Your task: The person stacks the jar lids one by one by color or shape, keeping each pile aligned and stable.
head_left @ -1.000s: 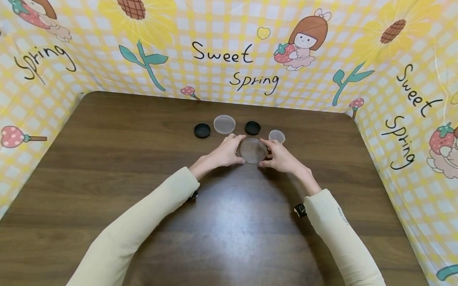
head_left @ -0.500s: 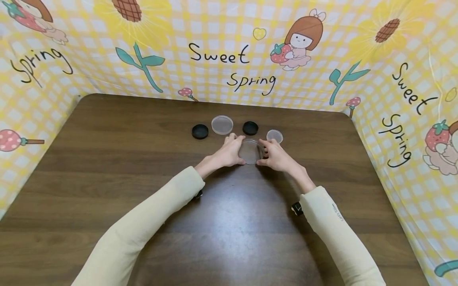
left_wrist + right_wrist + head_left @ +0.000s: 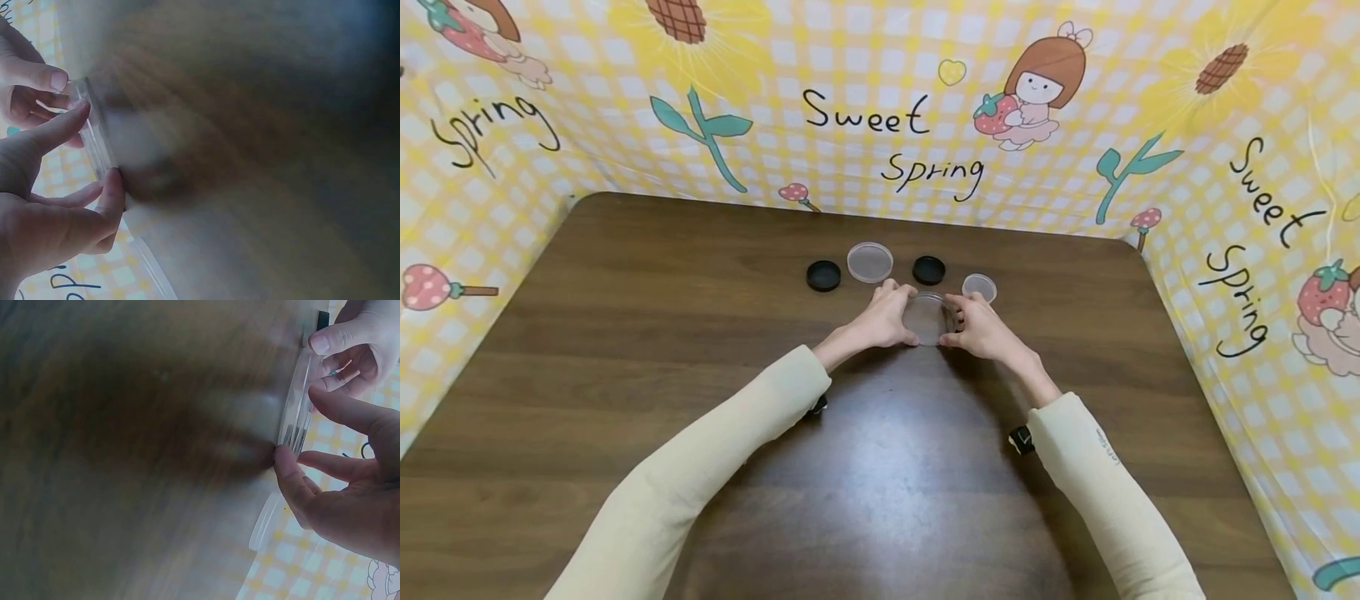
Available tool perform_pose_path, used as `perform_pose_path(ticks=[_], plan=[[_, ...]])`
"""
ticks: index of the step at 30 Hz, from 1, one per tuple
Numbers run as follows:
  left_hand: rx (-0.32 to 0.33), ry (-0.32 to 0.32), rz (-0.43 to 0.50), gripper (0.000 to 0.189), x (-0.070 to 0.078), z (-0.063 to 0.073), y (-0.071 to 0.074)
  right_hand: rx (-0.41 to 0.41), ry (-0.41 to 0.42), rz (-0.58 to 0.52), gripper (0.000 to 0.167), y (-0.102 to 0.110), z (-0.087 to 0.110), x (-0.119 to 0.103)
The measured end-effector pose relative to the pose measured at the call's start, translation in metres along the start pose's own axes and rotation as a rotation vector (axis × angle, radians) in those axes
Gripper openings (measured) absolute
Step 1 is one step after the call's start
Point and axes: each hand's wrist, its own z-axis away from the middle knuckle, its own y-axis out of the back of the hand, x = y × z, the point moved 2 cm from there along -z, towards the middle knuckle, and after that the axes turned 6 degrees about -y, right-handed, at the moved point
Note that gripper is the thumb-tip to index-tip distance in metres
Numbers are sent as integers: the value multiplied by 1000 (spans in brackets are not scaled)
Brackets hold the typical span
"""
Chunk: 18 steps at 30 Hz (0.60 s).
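Low over the wooden table, both hands hold a clear, round, shallow dish (image 3: 928,322) that looks like a petri dish. My left hand (image 3: 880,322) grips its left side, thumb at the near edge and fingers toward the far edge. On the opposite side my right hand (image 3: 983,330) pinches the rim the same way. Seen edge-on in the left wrist view, the dish (image 3: 97,142) lies flat against the tabletop, between thumb and fingers. The right wrist view gives the dish wall (image 3: 299,403) close to the wood, with fingertips of both hands along it.
Behind the hands stand a black round lid or shallow dish (image 3: 823,276), a large clear dish (image 3: 870,262), another black round piece (image 3: 928,270) and a smaller clear disc (image 3: 980,287), close to the right hand's fingers. A patterned yellow cloth (image 3: 850,167) walls the table's back and sides.
The hands have drawn slightly closer together around the clear dish, the right hand shifting a little left. The pieces behind have stayed put, apart from slight camera sway.
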Motion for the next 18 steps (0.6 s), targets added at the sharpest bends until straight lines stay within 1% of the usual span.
perform_pose_path(ticks=[7, 10, 15, 18], plan=[[16, -40, 32, 76, -1, 2, 2, 15, -33, -57, 71, -1, 1, 2], [16, -44, 51, 76, -2, 3, 2, 25, -43, -71, 72, -2, 2, 3], [36, -46, 71, 75, -5, 8, 6, 37, -21, -124, 71, -4, 1, -1], [43, -33, 94, 74, -7, 11, 8, 33, -1, -163, 71, -5, 1, -5]])
